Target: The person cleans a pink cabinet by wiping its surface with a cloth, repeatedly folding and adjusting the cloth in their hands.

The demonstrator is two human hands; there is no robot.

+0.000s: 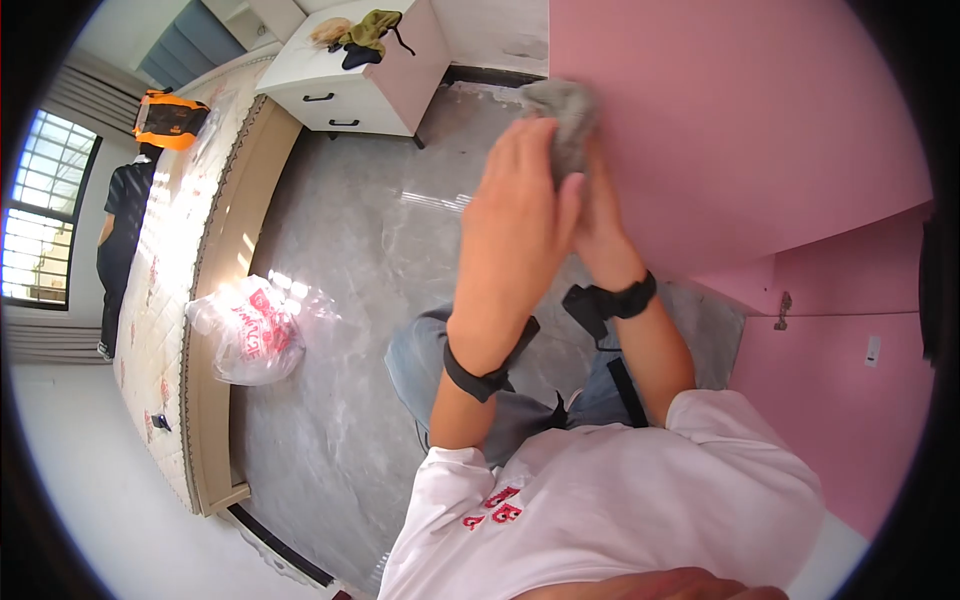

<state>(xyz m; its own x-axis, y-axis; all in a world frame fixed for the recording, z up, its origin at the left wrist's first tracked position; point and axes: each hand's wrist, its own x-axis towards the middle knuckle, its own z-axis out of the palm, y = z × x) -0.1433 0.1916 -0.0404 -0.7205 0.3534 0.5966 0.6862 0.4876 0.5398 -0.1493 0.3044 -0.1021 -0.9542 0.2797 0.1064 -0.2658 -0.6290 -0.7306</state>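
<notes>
Clamping the cloth (567, 130) between fingers and thumb, the left grip (512, 205) is showing its back to the viewer, while the right grip (607, 225) is touching the cloth from the other side; how far the right fingers are closing cannot be told, as they are partly hidden. Two hands are perhaps sharing it because one alone would let the soft bundle slip. The cloth is lying bunched at the left edge of the pink panel (730, 130), and both arms are stretching forward, likely because that edge is standing well out from the body. Black bands (637, 298) are circling the wrists, worn there presumably to leave the palms free. Nearer the body, a hinge (783, 310) is showing on the pink unit, suggesting that the panel is a door standing open. To the left, a plastic bag (255, 335) is apparently resting on the floor (345, 250) beside the bed (150, 330), perhaps to leave room for the knees. Farther out, the nightstand (405, 85) is serving as a handy ledge for olive fabric (375, 30), an orange pack (172, 120) is lying on the bed, and a person (125, 235) in black is showing near the window (45, 210).
</notes>
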